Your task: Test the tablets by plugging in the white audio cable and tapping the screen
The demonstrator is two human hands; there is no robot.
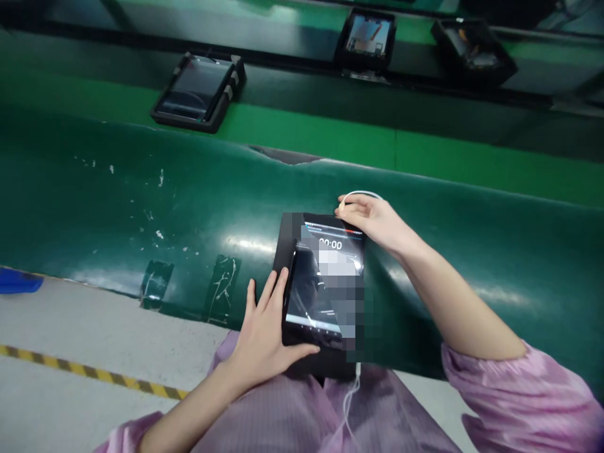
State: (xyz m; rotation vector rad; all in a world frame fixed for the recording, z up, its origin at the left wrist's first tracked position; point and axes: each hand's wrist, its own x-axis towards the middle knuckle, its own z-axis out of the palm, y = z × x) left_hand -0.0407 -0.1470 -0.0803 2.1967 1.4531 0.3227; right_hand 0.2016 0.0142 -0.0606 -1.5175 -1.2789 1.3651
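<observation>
The tablet (pixel 314 283) lies at the worktop's (pixel 117 207) near edge, left hand (pixel 264 333) spread on its seven-o'clock side, right hand (pixel 365 214) pinching a white cable (pixel 362 192) at one o'clock. Beyond, a cased device (pixel 195 88) sits toward eleven; striped floor tape (pixel 89 371) runs at eight.

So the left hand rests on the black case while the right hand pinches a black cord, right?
The cord is white, not black, as the head view shows. The left hand does rest on the black case, and the right hand pinches the cord.
</observation>
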